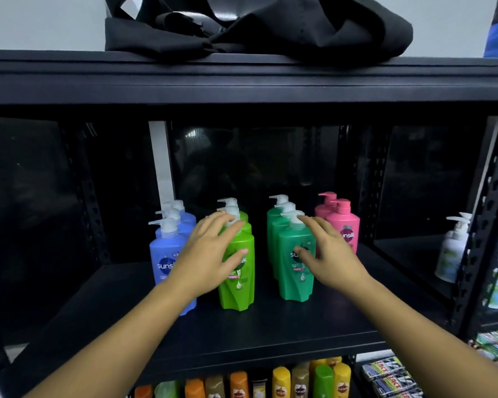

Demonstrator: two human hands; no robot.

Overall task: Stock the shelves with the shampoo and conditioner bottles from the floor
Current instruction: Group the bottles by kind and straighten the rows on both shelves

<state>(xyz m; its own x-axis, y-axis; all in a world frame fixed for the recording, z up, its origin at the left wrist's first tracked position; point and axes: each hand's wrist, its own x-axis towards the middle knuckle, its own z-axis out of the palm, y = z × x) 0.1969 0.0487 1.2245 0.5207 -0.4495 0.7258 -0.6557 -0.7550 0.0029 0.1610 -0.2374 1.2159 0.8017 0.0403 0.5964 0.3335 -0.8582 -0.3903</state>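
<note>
Left hand (210,248) and right hand (327,251), both open with fingers spread, rest on the front lime-green Sunsilk bottle (237,288) and teal-green Sunsilk bottle (295,285) mid-frame on the black shelf (270,331); I'd push bodies, not pumps, squaring rows, labels forward.

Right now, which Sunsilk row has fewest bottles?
The pink bottle row, rightmost: two bottles with pink pumps. The blue row, lime-green row and dark-green row show three each.
</note>
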